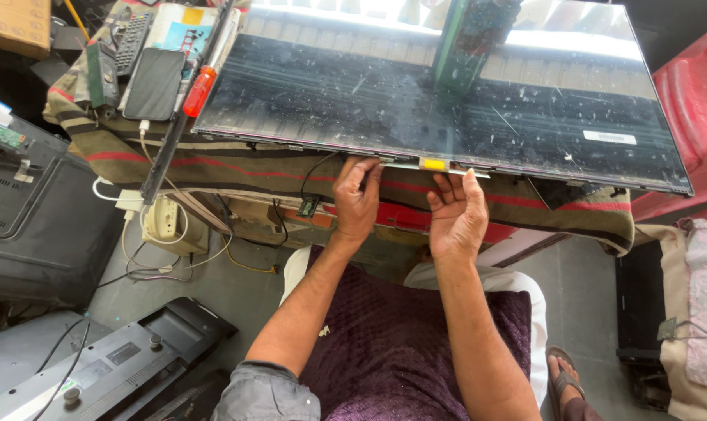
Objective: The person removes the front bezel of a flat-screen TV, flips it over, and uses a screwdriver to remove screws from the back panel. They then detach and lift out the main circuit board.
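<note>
Both hands, left hand (356,199) and right hand (456,214), pinch the thin strip (431,165) along the display panel (416,101) edge.

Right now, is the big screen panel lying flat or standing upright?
Lying flat: the screen panel rests face-up on the striped cloth, its glass reflecting overhead light.

Both hands (406,204) pinch the thin strip (431,164) along the display panel's (416,93) near edge.
</note>
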